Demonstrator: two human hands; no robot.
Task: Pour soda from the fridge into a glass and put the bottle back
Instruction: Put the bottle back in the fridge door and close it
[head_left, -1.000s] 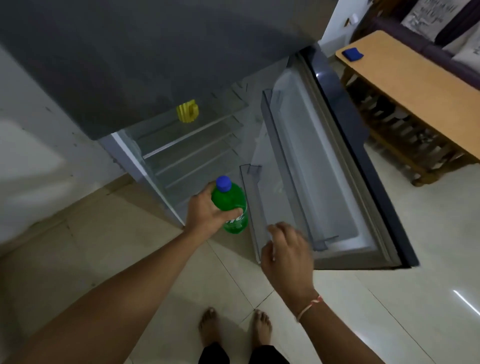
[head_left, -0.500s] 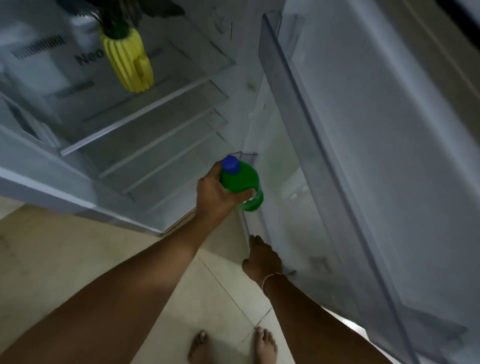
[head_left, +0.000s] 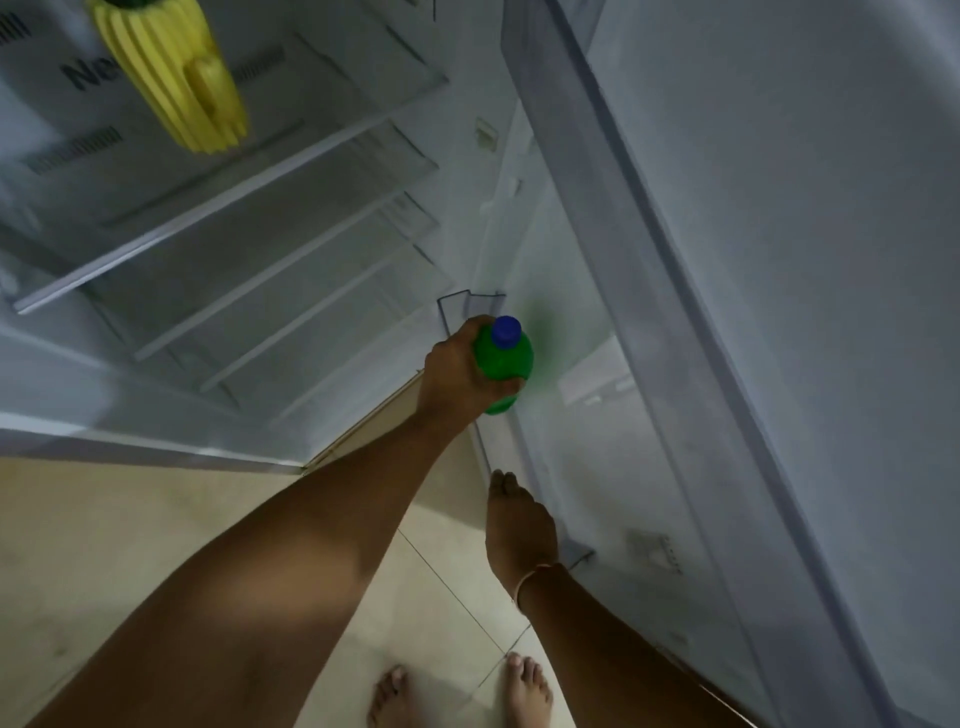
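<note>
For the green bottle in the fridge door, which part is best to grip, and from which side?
Grip the green bottle around its rounded shoulder, just below the blue cap, coming from above and from the fridge side. It stands upright, low in the door shelf, so only its top is free. The left hand holds it this way.

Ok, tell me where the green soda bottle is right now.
In the head view, the green soda bottle sits centre frame, gripped in the left hand over the lower door shelf of the open fridge, above the right hand.
</note>
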